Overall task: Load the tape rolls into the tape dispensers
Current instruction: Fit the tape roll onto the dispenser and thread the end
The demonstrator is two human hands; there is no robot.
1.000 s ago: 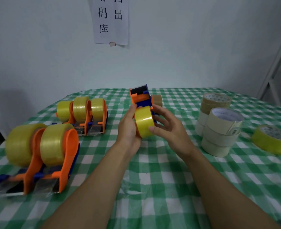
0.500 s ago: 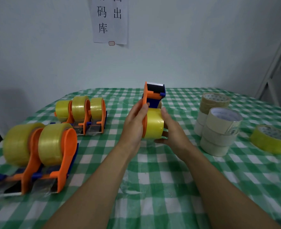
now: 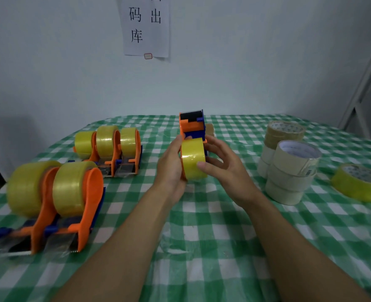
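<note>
Head, left hand, right hand holding dispenser

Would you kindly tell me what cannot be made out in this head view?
Head view:
- Whether the yellow roll sits on the hub of the dispenser: the left hand and the roll hide it.
- Brown roll behind the dispenser: mostly hidden by it.
- Wall sign: cut off by the top edge.

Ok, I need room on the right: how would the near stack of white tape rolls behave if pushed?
The stack of white rolls would probably shear apart or topple: three loose rolls, slightly offset. Lying flat, they likely won't roll. Hollow cores suggest they're light.
</note>
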